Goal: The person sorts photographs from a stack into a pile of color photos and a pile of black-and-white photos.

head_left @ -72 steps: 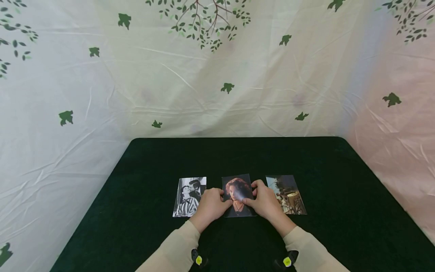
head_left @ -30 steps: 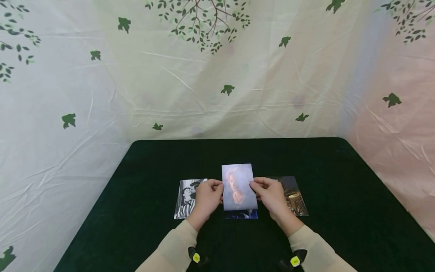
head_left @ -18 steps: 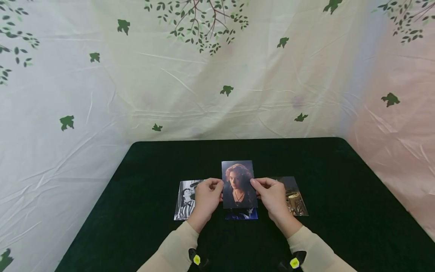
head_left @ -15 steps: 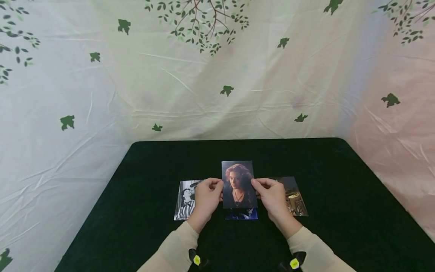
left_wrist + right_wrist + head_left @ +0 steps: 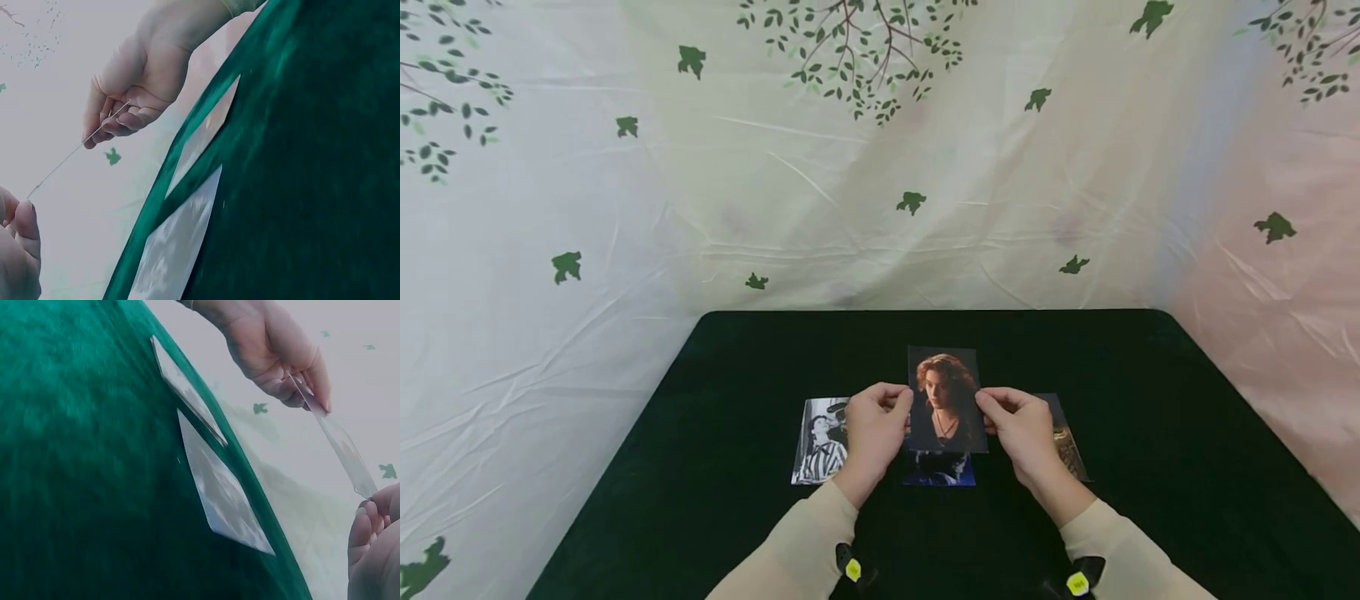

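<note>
Both hands hold up a portrait photo print (image 5: pixel 945 408) of a person with reddish wavy hair on a dark ground. My left hand (image 5: pixel 880 425) pinches its left edge between thumb and fingers. On the opposite edge, my right hand (image 5: pixel 1026 429) pinches in the same way. In both wrist views the raised print appears nearly edge-on, above the table. Below it lies a blue-toned photo (image 5: pixel 938 470), its upper part hidden by the held print. A black-and-white photo (image 5: pixel 822 446) lies at the left, partly behind the left hand. The right hand mostly covers a brownish photo (image 5: pixel 1066 442).
The table (image 5: pixel 700 500) has a dark green cloth surface with rounded far corners. Behind and beside it hangs a pale curtain (image 5: pixel 820 208) printed with leaves and birds. Dark bands with yellow-green markers (image 5: pixel 853 570) sit at the sleeves.
The portrait print was lifted off the table, uncovering the blue-toned photo, and tilted up, its glare fading. Lately print and hands shifted slightly up and right; the head view shifted a little too.
</note>
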Demonstrator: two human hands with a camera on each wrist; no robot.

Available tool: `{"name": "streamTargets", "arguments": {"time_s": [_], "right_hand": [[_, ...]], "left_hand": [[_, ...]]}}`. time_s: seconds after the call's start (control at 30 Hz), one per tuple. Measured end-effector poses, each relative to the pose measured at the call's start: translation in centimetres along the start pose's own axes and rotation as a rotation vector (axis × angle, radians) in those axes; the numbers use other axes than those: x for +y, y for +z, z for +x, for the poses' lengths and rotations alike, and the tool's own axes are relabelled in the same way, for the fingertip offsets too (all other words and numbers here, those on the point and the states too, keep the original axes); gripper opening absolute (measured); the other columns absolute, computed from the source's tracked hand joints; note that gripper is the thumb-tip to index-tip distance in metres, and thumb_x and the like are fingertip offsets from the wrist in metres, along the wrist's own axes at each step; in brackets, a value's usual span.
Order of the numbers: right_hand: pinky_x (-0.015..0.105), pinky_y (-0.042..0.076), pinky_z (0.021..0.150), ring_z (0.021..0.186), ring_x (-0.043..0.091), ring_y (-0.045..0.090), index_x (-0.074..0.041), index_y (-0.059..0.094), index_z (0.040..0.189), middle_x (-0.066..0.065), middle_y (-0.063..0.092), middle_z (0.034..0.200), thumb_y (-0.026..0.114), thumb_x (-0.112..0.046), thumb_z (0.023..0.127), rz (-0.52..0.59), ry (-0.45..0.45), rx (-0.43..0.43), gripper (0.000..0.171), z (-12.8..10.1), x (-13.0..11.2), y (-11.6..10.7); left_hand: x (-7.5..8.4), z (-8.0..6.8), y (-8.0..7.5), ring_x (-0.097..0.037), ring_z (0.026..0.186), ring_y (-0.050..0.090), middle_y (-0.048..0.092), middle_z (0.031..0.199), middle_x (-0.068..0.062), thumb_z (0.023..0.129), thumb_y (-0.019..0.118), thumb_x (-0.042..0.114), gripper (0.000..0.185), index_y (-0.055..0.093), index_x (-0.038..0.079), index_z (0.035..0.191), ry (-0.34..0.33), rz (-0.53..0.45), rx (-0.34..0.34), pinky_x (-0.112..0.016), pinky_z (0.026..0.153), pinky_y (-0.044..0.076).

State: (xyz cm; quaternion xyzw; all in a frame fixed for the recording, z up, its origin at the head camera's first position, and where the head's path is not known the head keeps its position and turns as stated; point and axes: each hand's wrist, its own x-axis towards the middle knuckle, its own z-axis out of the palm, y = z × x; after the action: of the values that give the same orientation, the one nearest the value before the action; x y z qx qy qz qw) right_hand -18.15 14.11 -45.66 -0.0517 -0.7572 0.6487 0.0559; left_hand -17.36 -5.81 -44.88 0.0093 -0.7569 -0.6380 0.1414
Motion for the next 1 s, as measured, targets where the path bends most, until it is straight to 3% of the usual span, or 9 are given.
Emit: {"name": "streamTargets", "arguments": {"time_s": [0.13, 0.43, 0.53, 0.7, 0.8, 1.0], "right_hand": [[0.031, 0.054, 0.067, 0.075, 0.018, 0.06, -0.003, 0.069, 0.108, 0.009, 0.064, 0.092, 0.066, -0.035, 0.091, -0.069, 0.002, 0.019, 0.036, -0.2, -0.2, -2.4], [0.031, 0.055, 0.066, 0.073, 0.013, 0.063, -0.001, 0.067, 0.113, 0.003, 0.065, 0.088, 0.063, -0.041, 0.091, -0.171, -0.059, 0.052, 0.046, 0.1, 0.0, -7.7], [0.029, 0.055, 0.066, 0.073, 0.011, 0.062, 0.001, 0.067, 0.114, -0.001, 0.066, 0.087, 0.063, -0.041, 0.091, -0.196, -0.091, 0.061, 0.048, 0.4, 0.5, -9.2], [0.026, 0.054, 0.065, 0.076, 0.009, 0.06, 0.001, 0.065, 0.117, -0.006, 0.064, 0.09, 0.064, -0.044, 0.09, -0.239, -0.036, 0.066, 0.052, 0.7, 1.9, -11.7], [0.025, 0.054, 0.065, 0.077, 0.008, 0.06, 0.0, 0.064, 0.12, -0.006, 0.064, 0.093, 0.063, -0.046, 0.089, -0.293, 0.005, 0.054, 0.056, 0.8, 2.7, -12.8], [0.028, 0.055, 0.065, 0.077, 0.01, 0.062, 0.0, 0.065, 0.12, 0.003, 0.066, 0.102, 0.062, -0.047, 0.09, -0.368, -0.013, 0.015, 0.056, 1.2, 3.4, -13.5]], "left_hand": [[0.4, -0.1, 2.0, -0.011, 0.053, 0.059, 0.064, 0.067, 0.001, 0.09, 0.068, 0.018, 0.009, 0.074, 0.011, 0.087, 0.026, -0.006, -0.023, -0.027, 0.048, 0.051], [1.6, -0.3, 7.0, -0.013, 0.054, 0.062, 0.065, 0.067, 0.002, 0.09, 0.068, 0.019, 0.008, 0.073, 0.015, 0.087, -0.067, -0.097, -0.107, -0.028, 0.051, 0.054], [1.6, -0.4, 8.7, -0.012, 0.052, 0.062, 0.064, 0.065, 0.005, 0.09, 0.068, 0.019, 0.008, 0.073, 0.015, 0.086, -0.079, -0.083, -0.09, -0.027, 0.05, 0.053], [0.8, -1.0, 11.6, -0.009, 0.049, 0.061, 0.062, 0.062, 0.008, 0.09, 0.068, 0.015, 0.008, 0.073, 0.013, 0.085, -0.093, -0.048, -0.102, -0.025, 0.048, 0.051], [0.2, -1.5, 12.6, -0.007, 0.049, 0.06, 0.062, 0.062, 0.009, 0.089, 0.068, 0.014, 0.007, 0.073, 0.011, 0.085, -0.104, -0.016, -0.126, -0.023, 0.048, 0.05], [-0.6, -1.6, 13.0, -0.001, 0.053, 0.058, 0.065, 0.066, 0.01, 0.087, 0.07, 0.013, 0.006, 0.075, 0.01, 0.084, -0.086, 0.068, -0.124, -0.021, 0.052, 0.049]]}}
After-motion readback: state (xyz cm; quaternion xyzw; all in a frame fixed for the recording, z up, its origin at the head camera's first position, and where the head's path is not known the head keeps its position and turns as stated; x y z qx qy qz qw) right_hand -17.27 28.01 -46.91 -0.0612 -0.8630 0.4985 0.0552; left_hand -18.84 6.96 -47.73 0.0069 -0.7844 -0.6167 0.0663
